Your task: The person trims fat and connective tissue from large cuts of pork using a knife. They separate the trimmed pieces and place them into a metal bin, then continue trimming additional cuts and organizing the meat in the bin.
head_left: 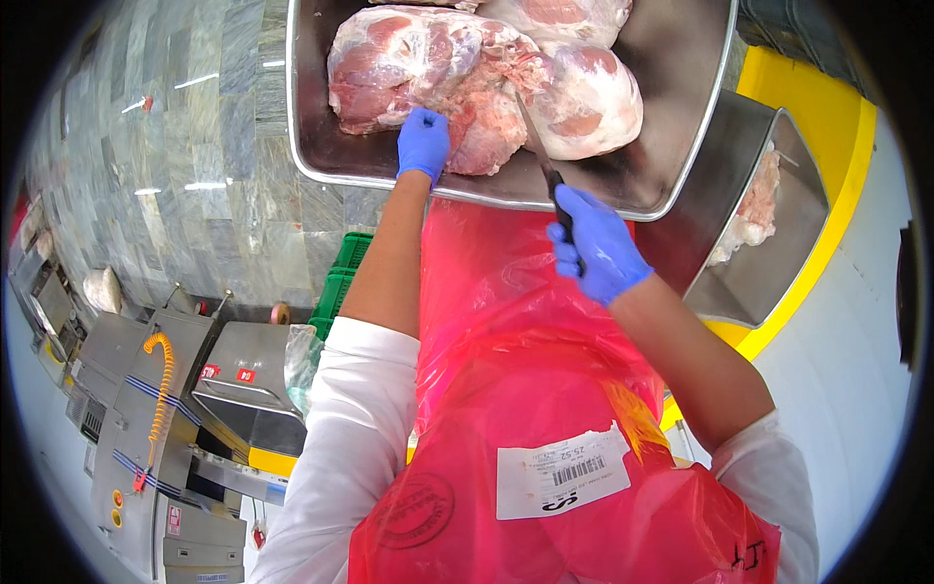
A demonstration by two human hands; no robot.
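Several large pieces of raw meat (pixel 404 63) lie in a deep steel tub (pixel 657 185) at the top of the view. My left hand (pixel 423 143), in a blue glove, is closed against the lower edge of the left piece; its fingertips are hidden, but it seems to grip the meat there. My right hand (pixel 595 243), also gloved in blue, is wrapped round the black handle of a knife (pixel 538 141). The blade points up and left over the tub's near rim, its tip touching the reddish cut meat between the left piece and a paler, fat-covered piece (pixel 593 102).
Right of the tub stands a second steel container (pixel 754 277) with pale trimmings (pixel 754 214) in it, beside a yellow-edged barrier (pixel 846 195). Green crates (pixel 336 287) sit on the grey tiled floor (pixel 229 136) at left. Steel machinery (pixel 161 409) with an orange coiled hose stands lower left.
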